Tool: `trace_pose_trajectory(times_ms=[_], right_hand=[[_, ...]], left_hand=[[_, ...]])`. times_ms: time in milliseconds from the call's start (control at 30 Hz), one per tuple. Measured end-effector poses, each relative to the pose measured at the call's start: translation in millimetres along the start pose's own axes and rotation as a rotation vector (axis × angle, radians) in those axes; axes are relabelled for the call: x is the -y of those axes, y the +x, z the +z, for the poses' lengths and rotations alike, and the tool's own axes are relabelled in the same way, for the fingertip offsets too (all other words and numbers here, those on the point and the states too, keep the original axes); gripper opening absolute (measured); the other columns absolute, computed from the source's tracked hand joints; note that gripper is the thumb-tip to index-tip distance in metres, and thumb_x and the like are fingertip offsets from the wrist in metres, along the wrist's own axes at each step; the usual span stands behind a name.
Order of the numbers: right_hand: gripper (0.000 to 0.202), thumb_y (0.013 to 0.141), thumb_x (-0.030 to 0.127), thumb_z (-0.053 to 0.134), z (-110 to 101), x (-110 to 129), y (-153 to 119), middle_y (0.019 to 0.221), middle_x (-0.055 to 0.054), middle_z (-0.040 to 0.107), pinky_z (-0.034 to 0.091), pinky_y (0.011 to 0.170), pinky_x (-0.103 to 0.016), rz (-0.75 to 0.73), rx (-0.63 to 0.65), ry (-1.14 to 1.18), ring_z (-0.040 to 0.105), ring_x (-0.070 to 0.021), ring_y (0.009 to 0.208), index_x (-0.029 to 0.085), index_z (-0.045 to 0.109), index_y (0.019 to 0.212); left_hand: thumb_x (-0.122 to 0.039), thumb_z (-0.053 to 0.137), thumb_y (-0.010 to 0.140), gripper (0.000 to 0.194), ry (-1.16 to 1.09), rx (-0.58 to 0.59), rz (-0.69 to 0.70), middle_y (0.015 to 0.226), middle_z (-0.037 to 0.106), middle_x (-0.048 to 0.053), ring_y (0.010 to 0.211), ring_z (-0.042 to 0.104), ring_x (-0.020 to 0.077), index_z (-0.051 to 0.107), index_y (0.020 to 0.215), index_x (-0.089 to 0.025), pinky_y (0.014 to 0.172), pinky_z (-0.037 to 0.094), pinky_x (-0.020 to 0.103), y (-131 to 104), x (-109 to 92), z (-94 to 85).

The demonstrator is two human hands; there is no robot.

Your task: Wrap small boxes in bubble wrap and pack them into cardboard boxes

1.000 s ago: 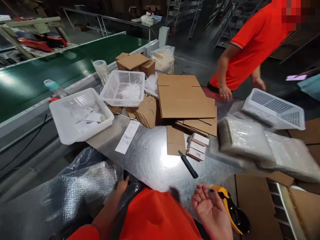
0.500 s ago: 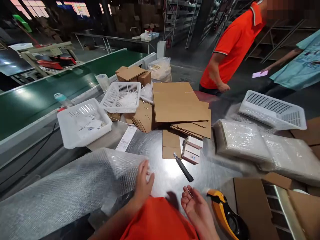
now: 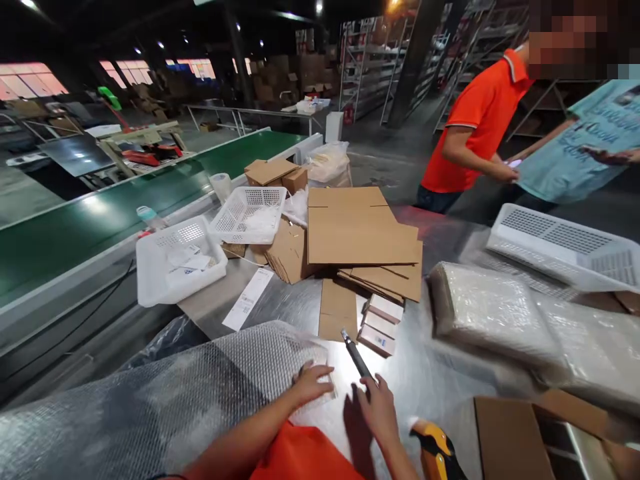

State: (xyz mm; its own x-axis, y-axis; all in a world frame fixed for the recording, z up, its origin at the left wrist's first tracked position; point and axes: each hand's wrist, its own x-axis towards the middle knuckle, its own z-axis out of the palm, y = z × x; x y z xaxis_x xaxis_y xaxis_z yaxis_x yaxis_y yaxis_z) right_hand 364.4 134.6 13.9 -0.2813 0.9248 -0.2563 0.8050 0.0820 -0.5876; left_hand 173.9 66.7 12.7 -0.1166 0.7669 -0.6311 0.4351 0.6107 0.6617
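My left hand (image 3: 313,384) is at the right end of a long sheet of bubble wrap (image 3: 215,370), gripping it near its edge with the thumb and forefinger reaching to the right. My right hand (image 3: 378,408) closes around the rear of a dark utility knife (image 3: 356,355), whose blade end points away from me. Beyond the knife stand several small white boxes (image 3: 381,325), side by side. A flat piece of cardboard (image 3: 337,310) lies to their left, its lower edge by the blade tip.
Cardboard sheets (image 3: 357,227) are stacked behind. White baskets (image 3: 175,280) and a shipping label (image 3: 248,299) sit left. Right are wrapped packs (image 3: 500,313), a yellow-black tape dispenser (image 3: 435,448) and an open carton (image 3: 505,437). A green conveyor (image 3: 200,177) runs behind; two people stand far right.
My right hand was empty and has taken hold of the utility knife. My left hand and the bubble wrap's end have moved right. The person in orange has reached toward the other person.
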Motion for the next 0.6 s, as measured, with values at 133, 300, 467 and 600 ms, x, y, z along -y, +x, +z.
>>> trace_pose_trajectory(times_ms=[133,300,467,600], right_hand=[[0.033,0.09,0.017,0.046,10,3,21,0.137,-0.015,0.057,0.042,0.098,-0.044,-0.131,0.11,-0.468,0.047,-0.0343,0.131,0.023,0.075,0.104],[0.041,0.092,0.01,0.037,-1,-20,15,0.113,-0.015,0.068,0.045,0.086,-0.039,-0.176,0.147,-0.618,0.064,-0.0282,0.103,0.019,0.076,0.099],[0.035,0.092,0.017,0.042,-8,-52,-4,0.125,-0.021,0.062,0.047,0.083,-0.044,-0.044,-0.018,-0.759,0.06,-0.0358,0.112,0.017,0.075,0.103],[0.034,0.092,0.017,0.043,8,-28,17,0.135,-0.018,0.057,0.045,0.096,-0.043,-0.239,-0.059,-0.601,0.054,-0.0321,0.124,0.018,0.069,0.113]], left_hand=[[-0.02,0.054,0.077,0.069,0.002,-0.184,0.073,0.155,0.041,0.01,0.145,0.034,0.0212,0.045,0.145,-0.014,0.123,0.02,0.033,4,18,-2.5],[-0.001,0.043,0.077,0.065,0.306,-0.478,-0.143,0.158,0.033,0.019,0.146,0.031,0.0238,0.048,0.141,-0.003,0.121,0.022,0.031,-4,46,-20.6],[-0.004,0.057,0.073,0.086,0.596,-0.459,-0.288,0.165,0.015,0.015,0.151,0.008,0.0397,0.032,0.153,-0.022,0.115,0.016,0.065,-9,55,-43.0],[-0.012,0.073,0.06,0.117,0.533,-0.257,-0.409,0.165,-0.011,0.015,0.148,-0.014,0.0429,0.01,0.157,-0.029,0.11,0.007,0.073,1,62,-52.7]])
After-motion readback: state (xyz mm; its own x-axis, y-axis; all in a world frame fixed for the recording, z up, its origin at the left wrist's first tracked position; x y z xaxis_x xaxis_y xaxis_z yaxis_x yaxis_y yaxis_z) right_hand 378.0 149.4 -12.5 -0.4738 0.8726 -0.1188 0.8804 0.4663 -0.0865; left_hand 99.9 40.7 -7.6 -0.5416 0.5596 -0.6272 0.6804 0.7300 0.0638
